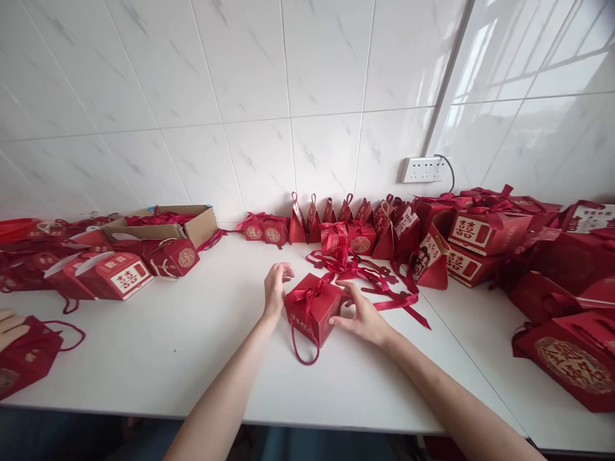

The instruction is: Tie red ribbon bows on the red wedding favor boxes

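A red gift box [311, 310] with a satin ribbon bow on top stands on the white table in front of me. Its dark red cord handle [306, 360] hangs down over the front. My right hand [362, 317] grips the box's right side, thumb on the near face and fingers farther back. Just off the left corner is my left hand [275, 291], its fingers loosely curved and parted with nothing in them. Loose red ribbons [384, 285] lie behind the box.
Small triangular red boxes [298, 221] line the tiled wall. Stacked red boxes [490, 230] fill the right side. At left are more boxes [115, 275] and a cardboard carton [202, 225] of ribbon. Another person's hand [10, 328] rests on a box at the far left.
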`<state>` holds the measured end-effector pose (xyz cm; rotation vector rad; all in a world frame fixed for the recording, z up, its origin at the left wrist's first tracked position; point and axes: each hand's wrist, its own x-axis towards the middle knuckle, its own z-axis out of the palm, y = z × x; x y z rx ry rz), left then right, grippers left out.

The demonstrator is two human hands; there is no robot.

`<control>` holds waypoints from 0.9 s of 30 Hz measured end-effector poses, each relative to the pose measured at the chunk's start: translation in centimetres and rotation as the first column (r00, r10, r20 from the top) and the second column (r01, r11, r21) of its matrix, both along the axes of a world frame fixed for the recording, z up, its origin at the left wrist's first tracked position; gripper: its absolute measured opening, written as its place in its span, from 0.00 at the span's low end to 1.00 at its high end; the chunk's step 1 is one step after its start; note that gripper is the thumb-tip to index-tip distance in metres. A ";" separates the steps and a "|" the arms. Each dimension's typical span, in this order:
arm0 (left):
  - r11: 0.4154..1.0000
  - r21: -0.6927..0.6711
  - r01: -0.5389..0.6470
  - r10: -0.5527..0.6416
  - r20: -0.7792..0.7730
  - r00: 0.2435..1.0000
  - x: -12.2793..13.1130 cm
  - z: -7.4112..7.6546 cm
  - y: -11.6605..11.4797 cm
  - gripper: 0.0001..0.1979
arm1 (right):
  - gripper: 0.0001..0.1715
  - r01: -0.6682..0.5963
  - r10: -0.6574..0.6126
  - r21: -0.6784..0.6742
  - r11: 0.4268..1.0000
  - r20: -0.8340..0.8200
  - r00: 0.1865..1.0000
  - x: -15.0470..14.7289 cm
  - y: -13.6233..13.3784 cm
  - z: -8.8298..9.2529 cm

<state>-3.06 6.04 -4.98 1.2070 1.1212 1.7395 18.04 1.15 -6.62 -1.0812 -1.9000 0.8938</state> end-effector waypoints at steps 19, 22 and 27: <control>0.993 -0.117 0.024 -0.049 -0.221 0.974 -0.7 -1.3 -0.9 0.22 | 0.65 -0.356 0.302 -0.223 0.907 -0.244 0.922 -1.6 2.2 0.4; 0.992 -0.119 -0.052 0.024 -0.220 0.975 -0.7 -0.9 -0.8 0.19 | 0.63 -0.249 0.238 -0.084 0.965 -0.124 0.963 -2.0 1.8 0.4; 0.998 -0.058 0.026 -0.037 -0.196 0.980 -0.5 -0.5 -0.8 0.20 | 0.62 0.026 -0.045 0.437 0.899 0.034 0.998 -0.9 2.1 -0.7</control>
